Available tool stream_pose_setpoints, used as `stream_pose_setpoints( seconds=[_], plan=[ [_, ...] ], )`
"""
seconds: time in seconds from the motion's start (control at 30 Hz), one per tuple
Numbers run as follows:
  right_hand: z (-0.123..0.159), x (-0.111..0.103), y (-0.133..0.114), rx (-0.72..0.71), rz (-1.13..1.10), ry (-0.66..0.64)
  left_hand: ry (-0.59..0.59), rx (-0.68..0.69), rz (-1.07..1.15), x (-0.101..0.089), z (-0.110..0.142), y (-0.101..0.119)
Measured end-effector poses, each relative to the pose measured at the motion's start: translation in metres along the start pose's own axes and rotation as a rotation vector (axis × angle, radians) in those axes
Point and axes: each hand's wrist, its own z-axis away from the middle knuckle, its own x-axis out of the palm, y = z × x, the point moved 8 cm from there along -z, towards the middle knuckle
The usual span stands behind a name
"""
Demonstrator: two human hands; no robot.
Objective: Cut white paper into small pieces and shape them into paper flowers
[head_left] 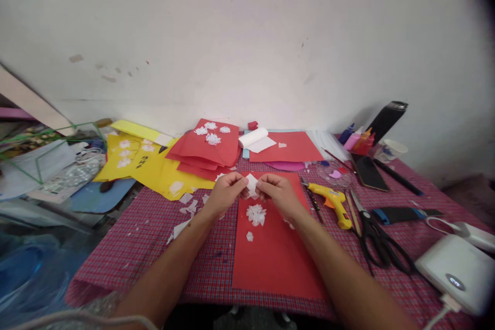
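Above a red sheet of paper (274, 263), a small piece of white paper (252, 185) is held between both hands. My left hand (232, 190) pinches its left edge between thumb and fingers. On the opposite edge, my right hand (277, 190) is closed in a similar pinch. Just below the hands, a white paper flower (256, 214) lies on the red sheet. A smaller white paper piece (249, 236) rests lower down on it. Another bit of white paper is partly hidden by my right forearm.
White scraps (188, 207) lie left of the red sheet. Behind are red cards with white flowers (212, 138), yellow sheets (157, 178) and a white paper roll (253, 137). To the right lie a yellow glue gun (330, 201), black scissors (381, 242), a phone (369, 171) and a white power bank (452, 268).
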Motion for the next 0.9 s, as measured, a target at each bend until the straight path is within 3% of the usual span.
stream_pose_setpoints(
  seconds=[0.2,0.43,0.6,0.9],
  plan=[
    [0.000,-0.005,-0.006,-0.064,0.148,0.070,0.244,0.200,-0.121,-0.017,0.005,0.019],
    [0.005,0.002,-0.012,-0.141,0.299,0.060,0.033,0.349,-0.469,0.008,0.014,0.036],
    [0.006,0.007,-0.011,-0.125,0.256,0.006,0.003,0.270,-0.416,0.007,0.011,0.024],
    [0.006,0.007,-0.015,-0.199,0.336,0.033,-0.008,0.227,-0.369,0.005,0.008,0.020]
  ],
)
